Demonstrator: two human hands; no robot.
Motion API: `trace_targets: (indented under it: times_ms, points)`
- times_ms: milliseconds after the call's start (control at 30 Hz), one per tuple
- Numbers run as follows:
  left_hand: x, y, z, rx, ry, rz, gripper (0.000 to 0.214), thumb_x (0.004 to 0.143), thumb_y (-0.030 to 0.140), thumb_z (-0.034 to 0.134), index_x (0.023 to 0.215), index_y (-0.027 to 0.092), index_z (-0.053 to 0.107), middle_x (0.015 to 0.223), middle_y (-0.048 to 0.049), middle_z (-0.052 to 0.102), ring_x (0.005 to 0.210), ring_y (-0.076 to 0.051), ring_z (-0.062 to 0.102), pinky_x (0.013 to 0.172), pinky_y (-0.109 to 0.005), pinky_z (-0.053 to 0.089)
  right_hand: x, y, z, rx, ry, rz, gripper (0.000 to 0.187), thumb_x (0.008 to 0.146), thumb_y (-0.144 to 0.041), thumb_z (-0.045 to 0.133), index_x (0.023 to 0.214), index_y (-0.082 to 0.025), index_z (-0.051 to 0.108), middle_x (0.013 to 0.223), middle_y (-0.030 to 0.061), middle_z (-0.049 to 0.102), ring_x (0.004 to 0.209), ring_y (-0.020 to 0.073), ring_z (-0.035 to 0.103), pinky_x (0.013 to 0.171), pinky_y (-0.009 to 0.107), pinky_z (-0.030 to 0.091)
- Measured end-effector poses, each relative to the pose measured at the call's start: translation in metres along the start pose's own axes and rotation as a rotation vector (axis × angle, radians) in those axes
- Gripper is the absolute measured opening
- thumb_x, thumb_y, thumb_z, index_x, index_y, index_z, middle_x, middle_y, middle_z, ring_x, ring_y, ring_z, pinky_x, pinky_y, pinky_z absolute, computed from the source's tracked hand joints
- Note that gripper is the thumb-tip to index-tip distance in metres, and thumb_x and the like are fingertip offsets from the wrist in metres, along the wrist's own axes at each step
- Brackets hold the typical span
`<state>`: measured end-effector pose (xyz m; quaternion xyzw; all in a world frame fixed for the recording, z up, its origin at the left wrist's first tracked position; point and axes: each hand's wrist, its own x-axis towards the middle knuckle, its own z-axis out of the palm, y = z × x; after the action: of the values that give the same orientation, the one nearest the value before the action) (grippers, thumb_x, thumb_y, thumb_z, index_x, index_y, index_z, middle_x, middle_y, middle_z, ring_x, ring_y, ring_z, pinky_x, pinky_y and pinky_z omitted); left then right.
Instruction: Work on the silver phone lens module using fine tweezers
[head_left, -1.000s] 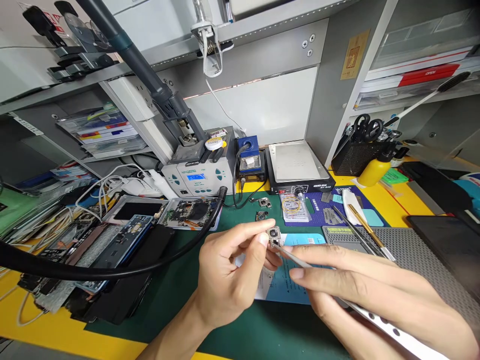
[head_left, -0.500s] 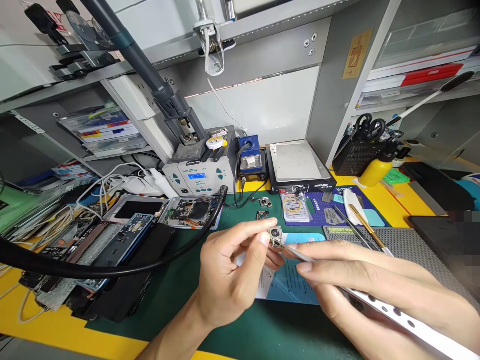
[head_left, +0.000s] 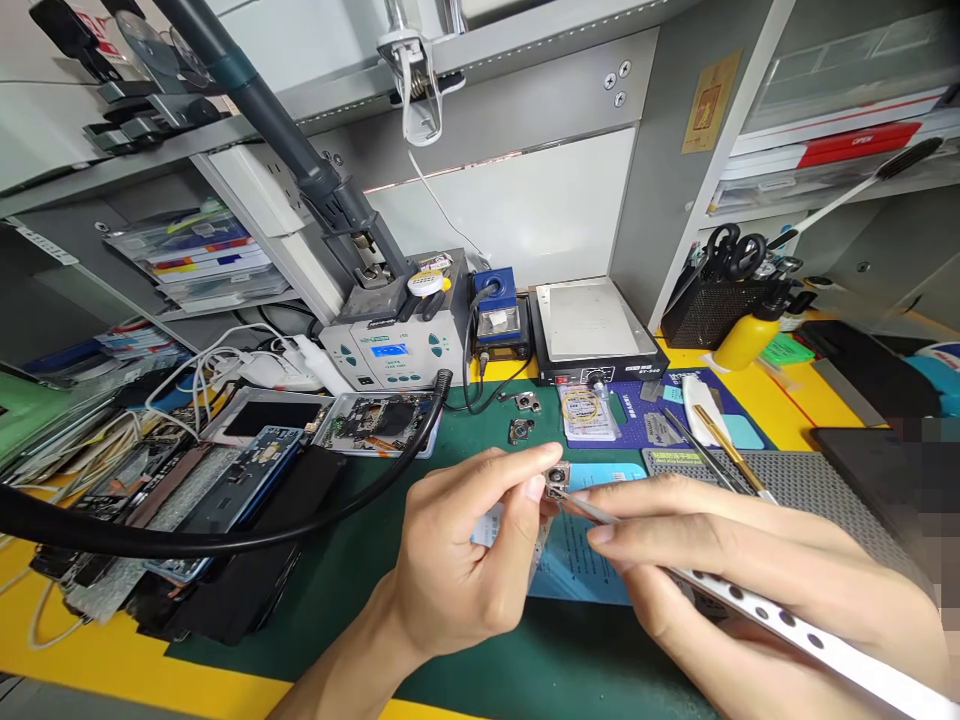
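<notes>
Between its thumb and index finger, my left hand [head_left: 469, 550] pinches a small phone camera module [head_left: 557, 477] with a metal frame and a dark round lens. My right hand [head_left: 720, 560] is closed round a pair of silver tweezers [head_left: 780, 622] with dark holes along the handle. The tweezers' tip touches the lower part of the module. Beyond my left fingers, another camera module [head_left: 520, 431] and a similar small part [head_left: 527, 401] lie on the green mat [head_left: 360, 600]. Under the hands is a blue printed card [head_left: 585, 560].
A thick black hose [head_left: 300, 540] crosses the left side from a hot-air station [head_left: 397, 350]. Phone parts [head_left: 225, 510] are piled at left. At the back stands a heating plate [head_left: 592, 325]; a perforated grey pad [head_left: 810, 490] carries tweezers and a brush [head_left: 731, 450].
The tweezers' tip has moved slightly left, onto the module's lower part. The module has tilted a little in my left fingers. The whole view has shifted slightly.
</notes>
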<state>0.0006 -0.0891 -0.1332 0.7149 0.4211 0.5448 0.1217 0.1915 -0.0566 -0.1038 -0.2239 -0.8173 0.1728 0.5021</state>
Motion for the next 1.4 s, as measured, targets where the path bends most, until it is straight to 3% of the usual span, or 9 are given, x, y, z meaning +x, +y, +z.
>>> trace_targets:
  times_ms: [133, 300, 900, 1167, 1400]
  points:
    - [0.001, 0.000, 0.000, 0.033, -0.001, 0.016, 0.030, 0.086, -0.002, 0.063, 0.114, 0.003, 0.074, 0.085, -0.0082, 0.077, 0.068, -0.011, 0.072, 0.066, -0.020, 0.059, -0.004, 0.003, 0.000, 0.028, -0.006, -0.007, 0.025, 0.077, 0.004, 0.066, 0.085, -0.016, 0.078, 0.092, 0.0045, 0.084, 0.085, 0.0107, 0.081, 0.090, 0.007, 0.056]
    - [0.000, 0.001, 0.001, -0.031, -0.002, -0.100, 0.031, 0.089, 0.001, 0.063, 0.116, 0.010, 0.074, 0.082, -0.0039, 0.078, 0.066, -0.011, 0.075, 0.063, -0.019, 0.060, -0.009, 0.008, 0.001, 0.043, -0.020, -0.018, 0.029, 0.076, 0.005, 0.070, 0.092, -0.017, 0.078, 0.100, 0.0047, 0.084, 0.089, 0.0135, 0.081, 0.091, 0.012, 0.059]
    - [0.000, 0.006, 0.004, -0.235, 0.071, -0.310, 0.023, 0.096, 0.010, 0.062, 0.114, 0.016, 0.076, 0.074, -0.0015, 0.079, 0.062, -0.017, 0.077, 0.060, -0.025, 0.065, -0.008, 0.008, 0.000, 0.015, -0.038, -0.063, 0.028, 0.077, 0.006, 0.066, 0.092, -0.014, 0.080, 0.102, 0.0070, 0.084, 0.091, 0.0114, 0.080, 0.093, 0.009, 0.056]
    - [-0.004, 0.006, 0.004, -0.150, 0.108, -0.188, 0.030, 0.094, 0.006, 0.063, 0.120, 0.018, 0.074, 0.080, -0.0007, 0.080, 0.066, -0.015, 0.077, 0.063, -0.025, 0.065, -0.008, 0.003, -0.001, 0.022, 0.039, 0.051, 0.027, 0.081, -0.001, 0.068, 0.093, -0.023, 0.076, 0.095, -0.0028, 0.085, 0.087, 0.0087, 0.081, 0.088, 0.007, 0.058]
    - [-0.006, 0.005, 0.005, -0.043, 0.105, -0.112, 0.040, 0.090, 0.001, 0.064, 0.124, 0.019, 0.072, 0.085, -0.0010, 0.081, 0.071, -0.015, 0.078, 0.067, -0.024, 0.065, -0.017, 0.004, -0.001, -0.044, 0.081, 0.094, 0.027, 0.082, -0.006, 0.072, 0.100, -0.027, 0.074, 0.100, -0.0063, 0.084, 0.091, 0.0079, 0.080, 0.094, 0.007, 0.054]
